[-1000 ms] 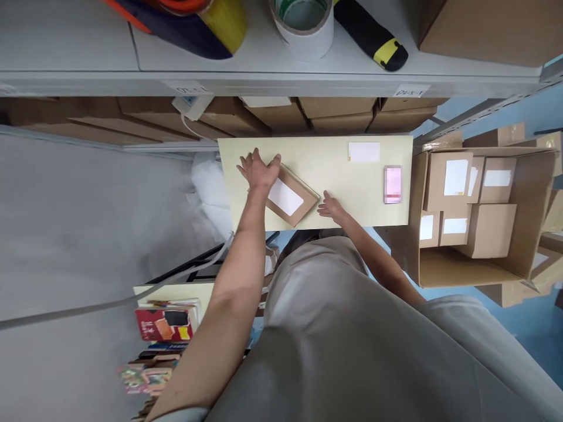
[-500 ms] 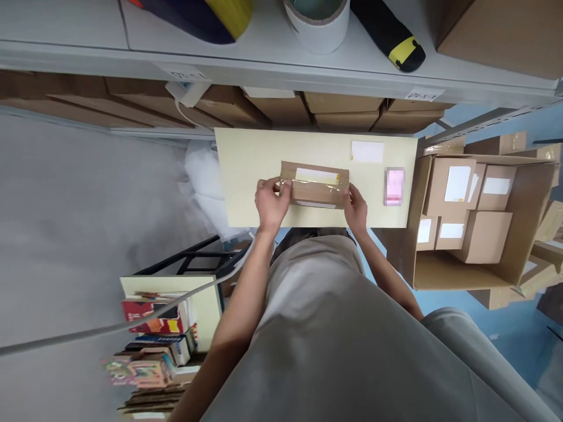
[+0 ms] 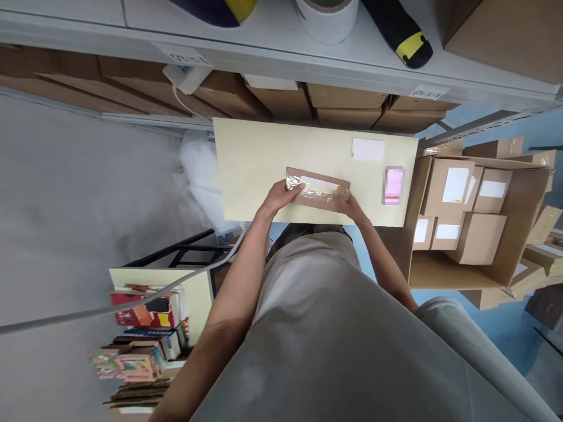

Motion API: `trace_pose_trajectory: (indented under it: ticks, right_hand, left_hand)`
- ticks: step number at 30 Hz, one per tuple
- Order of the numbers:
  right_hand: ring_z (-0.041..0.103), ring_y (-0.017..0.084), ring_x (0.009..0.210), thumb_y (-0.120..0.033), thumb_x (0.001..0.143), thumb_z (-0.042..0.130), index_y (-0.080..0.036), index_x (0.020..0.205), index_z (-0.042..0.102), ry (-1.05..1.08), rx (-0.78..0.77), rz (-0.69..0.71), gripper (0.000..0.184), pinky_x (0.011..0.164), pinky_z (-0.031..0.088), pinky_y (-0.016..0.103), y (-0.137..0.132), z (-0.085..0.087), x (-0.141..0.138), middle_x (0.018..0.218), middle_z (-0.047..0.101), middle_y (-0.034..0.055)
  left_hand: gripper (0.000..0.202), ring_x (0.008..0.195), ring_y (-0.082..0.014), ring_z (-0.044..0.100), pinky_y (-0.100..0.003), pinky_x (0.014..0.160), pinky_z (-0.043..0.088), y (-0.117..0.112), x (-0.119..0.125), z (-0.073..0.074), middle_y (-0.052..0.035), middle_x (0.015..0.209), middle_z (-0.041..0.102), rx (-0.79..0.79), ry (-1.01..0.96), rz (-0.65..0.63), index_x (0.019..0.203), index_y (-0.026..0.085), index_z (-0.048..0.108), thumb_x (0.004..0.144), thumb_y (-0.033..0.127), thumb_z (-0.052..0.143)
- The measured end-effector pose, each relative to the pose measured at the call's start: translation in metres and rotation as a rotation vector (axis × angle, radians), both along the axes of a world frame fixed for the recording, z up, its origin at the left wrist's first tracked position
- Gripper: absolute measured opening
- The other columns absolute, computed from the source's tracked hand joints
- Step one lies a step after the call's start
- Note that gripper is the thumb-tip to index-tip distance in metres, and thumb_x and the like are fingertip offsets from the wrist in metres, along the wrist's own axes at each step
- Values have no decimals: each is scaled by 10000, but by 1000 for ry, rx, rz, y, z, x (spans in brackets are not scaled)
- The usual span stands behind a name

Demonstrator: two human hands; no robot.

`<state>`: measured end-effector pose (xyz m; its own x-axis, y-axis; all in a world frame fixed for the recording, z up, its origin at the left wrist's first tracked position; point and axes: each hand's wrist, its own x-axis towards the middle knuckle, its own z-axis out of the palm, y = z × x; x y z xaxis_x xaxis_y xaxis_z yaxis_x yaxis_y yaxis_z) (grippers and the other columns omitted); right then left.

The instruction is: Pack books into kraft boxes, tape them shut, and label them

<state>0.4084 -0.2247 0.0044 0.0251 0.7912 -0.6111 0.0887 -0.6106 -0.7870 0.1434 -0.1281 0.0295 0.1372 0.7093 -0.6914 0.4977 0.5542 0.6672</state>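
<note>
A slim brown cardboard box with a white label and shiny clear tape on its upper face is held over the pale yellow table. My left hand grips its left end, thumb on top and fingers tucked underneath. At the opposite end my right hand holds it the same way, thumb lying across the tape. The box tilts slightly, its right end nearer to me. Behind it lie a white label slip and a pink, pixelated rectangular item.
A large open carton at the right holds several labelled boxes. Above the table runs a grey shelf bearing a white roll and a black-yellow tool. Books and a grey cable are at lower left.
Both thumbs have moved further in over the box, and its face has turned, with its lower side label now out of sight. The camera view has shifted slightly.
</note>
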Motion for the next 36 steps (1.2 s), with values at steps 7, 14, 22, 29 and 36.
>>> trace_pose_trajectory:
  ticks: [7,14,22,29,36]
  right_hand:
    - [792,408,1316,-750,1068,620,-224,1236,823,-221,-154,98,588,1143,619,539,-2,15,11,1326,874,139]
    - [792,358,1255,-690,946,795,-212,1559,687,-233,19,74,785,1078,668,487,-14,25,32,1450,827,155]
    - [645,374,1528,-379,940,807,-301,1826,400,-375,55,66,979,1255,580,591,-15,-8,17,1763,612,112]
    - [572,375,1627,-162,934,659,-213,1828,406,-435,12,120,931,1338,516,615,-21,-18,26,1792,566,159]
    - [826,319,1248,-375,1145,524,-131,1608,652,-371,-66,-40,539,1154,654,524,1,-18,44,1468,801,219]
  left_hand:
    - [897,1344,-387,745,-500,1174,594,-9,6,-11,-169,1400,828,27,-181,145,1286,177,766,681,819,927]
    - [944,1385,-365,744,-472,1217,596,-12,-2,-9,-146,1490,793,213,-247,60,1489,180,699,700,610,990]
    - [978,1466,-345,716,-518,1284,530,-39,2,-36,-162,1551,763,127,110,-30,1666,213,557,738,268,863]
    - [1636,1810,-464,208,-614,1458,217,-44,5,-22,-286,1927,215,232,163,-105,1886,197,133,619,589,1092]
    - [1326,1831,-465,-55,-718,1455,57,-6,75,2,-205,1973,34,434,182,-467,1887,248,195,866,668,931]
